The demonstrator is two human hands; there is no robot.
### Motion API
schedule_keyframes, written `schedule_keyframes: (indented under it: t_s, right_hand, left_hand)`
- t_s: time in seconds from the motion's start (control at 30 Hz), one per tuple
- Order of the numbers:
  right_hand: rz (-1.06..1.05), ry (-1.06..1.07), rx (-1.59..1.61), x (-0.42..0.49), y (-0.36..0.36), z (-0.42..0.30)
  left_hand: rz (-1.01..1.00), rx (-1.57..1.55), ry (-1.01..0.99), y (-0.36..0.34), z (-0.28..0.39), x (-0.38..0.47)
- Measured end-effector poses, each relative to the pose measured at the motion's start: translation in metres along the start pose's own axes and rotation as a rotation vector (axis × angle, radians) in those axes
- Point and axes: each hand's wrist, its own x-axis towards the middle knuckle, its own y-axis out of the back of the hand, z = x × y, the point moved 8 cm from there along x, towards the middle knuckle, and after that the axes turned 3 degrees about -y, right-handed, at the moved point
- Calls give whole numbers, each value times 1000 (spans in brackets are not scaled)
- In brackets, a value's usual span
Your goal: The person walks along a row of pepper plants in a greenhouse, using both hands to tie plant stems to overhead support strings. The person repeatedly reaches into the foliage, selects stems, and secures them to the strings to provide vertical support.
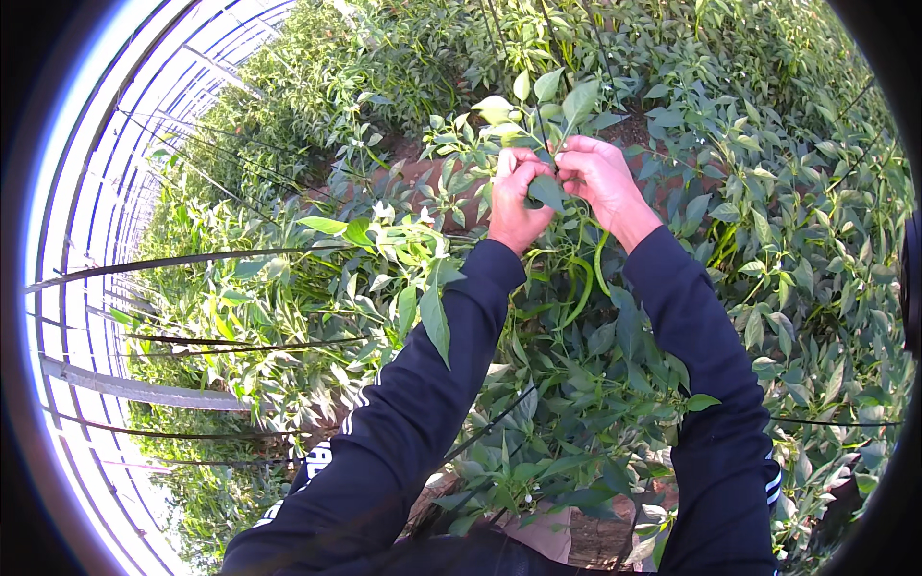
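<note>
My left hand (517, 205) curls its fingers and thumb around the upper stem of a green pepper plant. A broad leaf (547, 193) sticks out beside its thumb. Close against it, my right hand (599, 180) pinches with thumb and fingertips at a thin dark string (542, 126), which runs down to the stem between the two hands. The exact grip is partly hidden by fingers and leaves. Pale young leaves (497, 111) rise just above the hands. Several long, curved green peppers (600, 263) hang below my right wrist.
Dense pepper plants (778, 209) surround me. More dark strings (209, 259) cross at the left, near a grey metal bar (158, 385). The greenhouse's ribbed wall (94, 209) curves along the left. Brown soil (432, 176) shows between the rows. A leafy stem (432, 309) overlaps my left sleeve.
</note>
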Motion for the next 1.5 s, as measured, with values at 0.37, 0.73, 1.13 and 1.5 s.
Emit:
schedule_keyframes:
  t_s: [0.37, 0.73, 1.13, 1.5]
  right_hand:
    - [2, 21, -22, -2, 11, -4]
    - [119, 4, -298, -25, 38, -30]
    - [269, -35, -367, -118, 88, -68]
    - [377, 66, -144, -200, 109, -86]
  left_hand:
    - [-143, 102, 49, -14, 0, -4]
    - [21, -46, 181, -21, -12, -14]
    - [215, -477, 636, -48, -28, -39]
    - [98, -258, 622, -50, 17, -75]
